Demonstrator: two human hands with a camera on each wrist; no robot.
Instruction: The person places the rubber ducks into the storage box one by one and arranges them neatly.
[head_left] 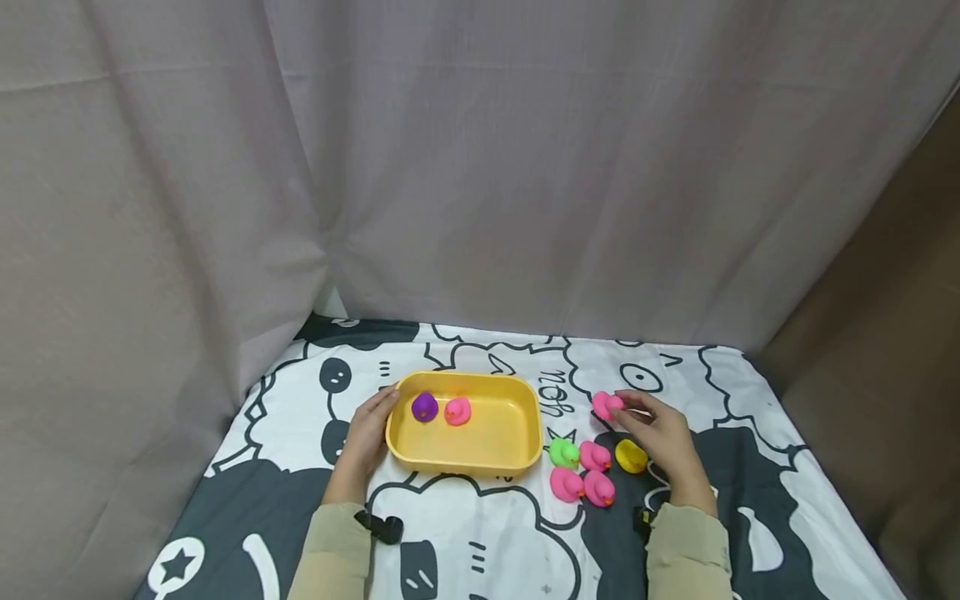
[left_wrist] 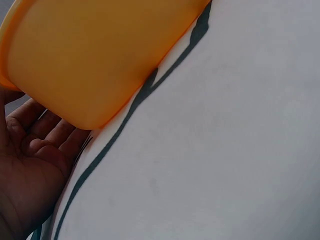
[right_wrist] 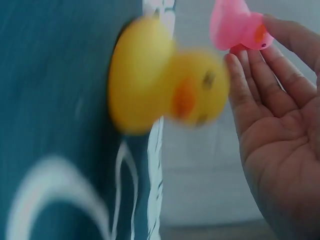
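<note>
My right hand (head_left: 663,437) pinches a pink rubber duck (head_left: 606,406) between thumb and fingertips. In the right wrist view this duck (right_wrist: 237,25) is held by its head, above the cloth. A yellow rubber duck (right_wrist: 145,75) stands near that palm. My left hand (head_left: 367,433) rests against the left side of a yellow plastic basin (head_left: 465,464). Its fingers (left_wrist: 42,125) touch the outer wall in the left wrist view, their tips partly hidden. Inside the basin lie a purple duck (head_left: 424,407) and a pink duck (head_left: 457,411).
Right of the basin, a green duck (head_left: 564,452) and several pink ducks (head_left: 598,488) sit in a cluster. A black-and-white patterned cloth (head_left: 480,542) covers the surface. Grey curtains (head_left: 525,183) hang behind it and along the sides.
</note>
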